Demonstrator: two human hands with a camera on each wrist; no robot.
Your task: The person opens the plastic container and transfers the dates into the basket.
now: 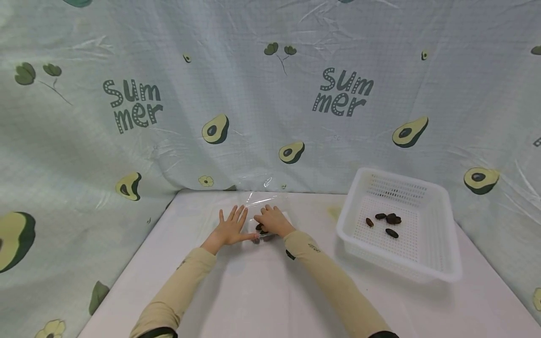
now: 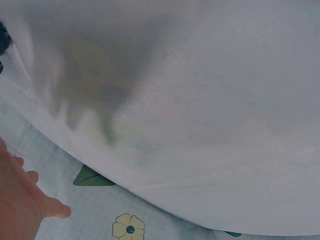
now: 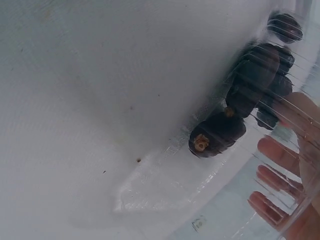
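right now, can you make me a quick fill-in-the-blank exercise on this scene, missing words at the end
1. The hand spread out wide is the person's ____ one.
2. The white basket stands on the ____ side of the head view.
3. The cut fruit printed on the backdrop is the ____.
4. Near the right hand and some dark pieces is clear, creased ____.

Missing words: left; right; avocado; plastic.

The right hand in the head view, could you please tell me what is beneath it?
Dark fruits and clear plastic show at the edge of the right hand. Whether more fruits lie covered beneath its palm cannot be seen there.
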